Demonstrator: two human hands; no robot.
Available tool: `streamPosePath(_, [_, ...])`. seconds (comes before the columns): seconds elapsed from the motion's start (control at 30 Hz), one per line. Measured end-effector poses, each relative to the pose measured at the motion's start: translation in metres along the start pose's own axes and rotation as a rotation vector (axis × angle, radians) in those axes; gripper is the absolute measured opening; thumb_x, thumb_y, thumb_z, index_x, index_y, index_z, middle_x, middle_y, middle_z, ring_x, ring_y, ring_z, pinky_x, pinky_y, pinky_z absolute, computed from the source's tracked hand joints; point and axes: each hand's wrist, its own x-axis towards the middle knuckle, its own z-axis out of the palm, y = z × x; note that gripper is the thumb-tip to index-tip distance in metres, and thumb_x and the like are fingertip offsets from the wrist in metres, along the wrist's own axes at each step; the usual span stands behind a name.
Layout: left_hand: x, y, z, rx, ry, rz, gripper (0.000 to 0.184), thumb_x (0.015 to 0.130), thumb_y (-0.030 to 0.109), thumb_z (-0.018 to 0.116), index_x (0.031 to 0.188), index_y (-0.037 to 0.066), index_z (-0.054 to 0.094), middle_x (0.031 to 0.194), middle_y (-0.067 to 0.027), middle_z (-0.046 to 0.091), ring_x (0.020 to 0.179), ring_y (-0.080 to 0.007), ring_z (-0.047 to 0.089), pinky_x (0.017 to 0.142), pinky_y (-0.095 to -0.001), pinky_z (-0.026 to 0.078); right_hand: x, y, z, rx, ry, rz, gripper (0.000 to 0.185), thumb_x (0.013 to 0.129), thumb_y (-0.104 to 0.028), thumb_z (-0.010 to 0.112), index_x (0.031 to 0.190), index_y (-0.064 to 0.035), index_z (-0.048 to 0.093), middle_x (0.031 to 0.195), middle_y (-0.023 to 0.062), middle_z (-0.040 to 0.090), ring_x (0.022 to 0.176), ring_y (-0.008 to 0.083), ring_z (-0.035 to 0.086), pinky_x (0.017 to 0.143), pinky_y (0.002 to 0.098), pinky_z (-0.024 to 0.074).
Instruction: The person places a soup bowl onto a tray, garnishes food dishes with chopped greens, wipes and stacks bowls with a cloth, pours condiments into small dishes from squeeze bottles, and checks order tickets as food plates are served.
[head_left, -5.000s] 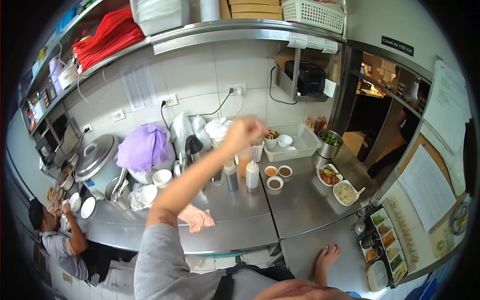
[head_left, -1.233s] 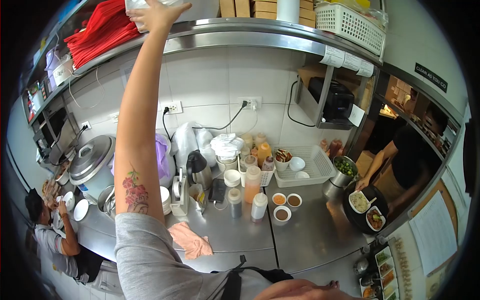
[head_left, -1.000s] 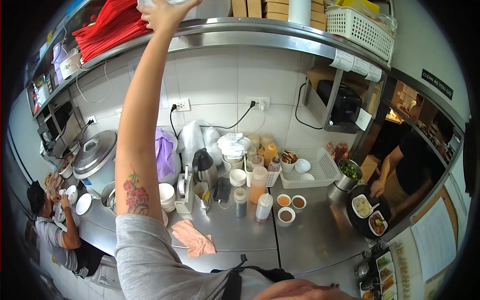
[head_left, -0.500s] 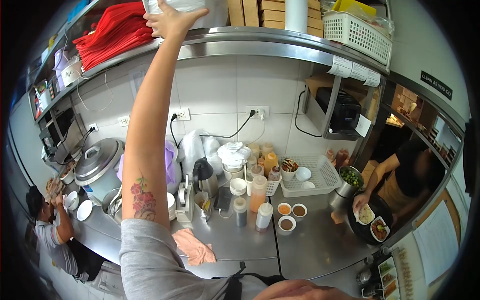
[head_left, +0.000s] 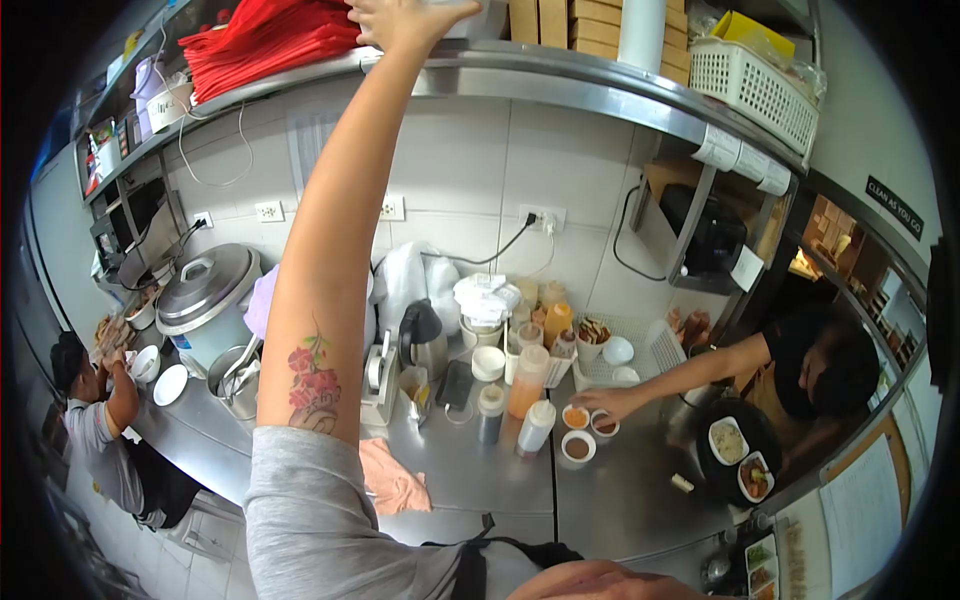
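My left hand (head_left: 405, 22) is raised to the overhead steel shelf (head_left: 560, 68), its back toward me and its fingers spread. It lies against or just in front of a whitish, translucent item (head_left: 488, 20), cut off by the top of the view, so contact is unclear. To its left is a pile of folded red fabric (head_left: 270, 48). Brown cardboard boxes (head_left: 590, 30) stand on its right. The forearm, with a flower tattoo, crosses the middle of the view. My right hand is out of view.
Squeeze bottles (head_left: 530, 380), a kettle (head_left: 428, 345) and a peach cloth (head_left: 395, 475) are on the counter. At right, a co-worker's hand (head_left: 618, 400) touches a sauce cup (head_left: 604, 427) near a black tray (head_left: 715, 480) with two food bowls. Another person (head_left: 110, 430) works at far left.
The view has shifted, so my raised left arm appears farther right and higher. The co-worker's hand has left the bowl on the tray and reached left to the sauce cups.
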Motion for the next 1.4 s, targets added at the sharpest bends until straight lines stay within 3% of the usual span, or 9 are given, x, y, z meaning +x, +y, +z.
streamPosePath(0.1, [0.010, -0.020, 0.029, 0.069, -0.018, 0.030, 0.139, 0.047, 0.063, 0.083, 0.153, 0.022, 0.002, 0.154, -0.0274, -0.007, 0.141, -0.0467, 0.011, 0.107, -0.0626, 0.026, 0.003, 0.036, 0.034, 0.000, 0.048, -0.033, 0.036, 0.086, -0.010, 0.054, 0.121, -0.0003, 0.057, 0.133, 0.0207, 0.051, 0.126, 0.0374, 0.043, 0.106, 0.0444, 0.0347])
streamPosePath(0.3, [-0.102, -0.021, -0.029, -0.489, -0.164, 0.407, 0.077, 0.074, 0.044, 0.075, 0.131, 0.002, 0.044, 0.130, -0.0228, 0.043, 0.121, -0.0278, 0.046, 0.102, -0.0389, 0.037, 0.003, 0.044, 0.051, 0.051, 0.167, 0.001, 0.033, 0.090, -0.011, 0.053, 0.121, -0.0038, 0.058, 0.131, 0.0173, 0.053, 0.123, 0.0361, 0.046, 0.104, 0.0435, 0.0370])
streamPosePath(0.43, [-0.295, -0.058, -0.131, -0.623, -0.791, 0.281, 0.040, 0.084, 0.014, 0.069, 0.120, 0.000, 0.061, 0.119, -0.0107, 0.064, 0.112, -0.0183, 0.058, 0.095, -0.0322, 0.044, 0.004, 0.043, 0.045, 0.108, 0.185, -0.004, 0.030, 0.088, -0.010, 0.055, 0.117, -0.0069, 0.059, 0.131, 0.0143, 0.053, 0.123, 0.0340, 0.046, 0.104, 0.0430, 0.0376])
streamPosePath(0.5, [-0.375, -0.062, -0.176, -0.839, -1.447, 0.302, 0.020, 0.081, 0.009, 0.070, 0.101, 0.004, 0.070, 0.094, -0.0045, 0.071, 0.090, -0.0120, 0.064, 0.082, -0.0261, 0.048, 0.004, 0.040, 0.043, 0.125, 0.189, 0.027, 0.030, 0.086, -0.009, 0.057, 0.116, -0.0079, 0.060, 0.128, 0.0140, 0.055, 0.121, 0.0338, 0.047, 0.103, 0.0420, 0.0384])
streamPosePath(0.53, [-0.419, -0.068, -0.190, -0.857, -1.753, 0.008, 0.011, 0.084, 0.009, 0.068, 0.093, 0.005, 0.072, 0.091, -0.0047, 0.072, 0.088, -0.0109, 0.065, 0.082, -0.0269, 0.049, 0.005, 0.037, 0.040, 0.145, 0.206, 0.036, 0.028, 0.085, -0.009, 0.057, 0.113, -0.0078, 0.062, 0.127, 0.0138, 0.056, 0.121, 0.0336, 0.047, 0.103, 0.0415, 0.0388])
streamPosePath(0.6, [-0.513, -0.090, -0.215, -0.887, -1.879, -0.453, 0.011, 0.085, 0.011, 0.070, 0.092, 0.004, 0.072, 0.091, -0.0053, 0.072, 0.087, -0.0102, 0.065, 0.082, -0.0264, 0.049, 0.009, 0.040, 0.044, 0.156, 0.241, 0.029, 0.026, 0.084, -0.009, 0.058, 0.109, -0.0083, 0.064, 0.121, 0.0131, 0.060, 0.115, 0.0335, 0.051, 0.100, 0.0423, 0.0406])
streamPosePath(0.77, [-0.605, -0.124, -0.270, -0.739, -2.309, -0.426, 0.009, 0.083, 0.011, 0.072, 0.087, 0.003, 0.071, 0.088, -0.0051, 0.072, 0.081, -0.0111, 0.065, 0.075, -0.0254, 0.051, 0.086, 0.012, 0.053, 0.314, 0.113, -0.051, 0.026, 0.082, -0.009, 0.061, 0.108, -0.0093, 0.064, 0.110, 0.0133, 0.062, 0.104, 0.0356, 0.055, 0.092, 0.0432, 0.0441])
streamPosePath(1.1, [-0.628, -0.122, -0.289, -0.402, -2.037, -0.193, 0.012, 0.083, 0.015, 0.070, 0.093, 0.010, 0.072, 0.086, -0.0093, 0.069, 0.076, -0.0213, 0.067, 0.068, -0.0318, 0.051, 0.286, -0.044, 0.158, -0.073, -0.051, -0.436, 0.038, 0.086, -0.011, 0.056, 0.124, -0.0162, 0.055, 0.127, 0.0092, 0.052, 0.117, 0.0332, 0.049, 0.098, 0.0390, 0.0444])
streamPosePath(1.4, [-0.654, -0.145, -0.298, -0.408, -2.016, -0.120, 0.016, 0.084, 0.009, 0.067, 0.099, 0.009, 0.069, 0.089, -0.0082, 0.069, 0.076, -0.0212, 0.067, 0.068, -0.0321, 0.053, 0.175, 0.002, 0.098, 0.077, -0.101, -0.375, 0.030, 0.089, -0.019, 0.060, 0.118, -0.0193, 0.061, 0.107, 0.0104, 0.060, 0.095, 0.0326, 0.060, 0.079, 0.0415, 0.0515])
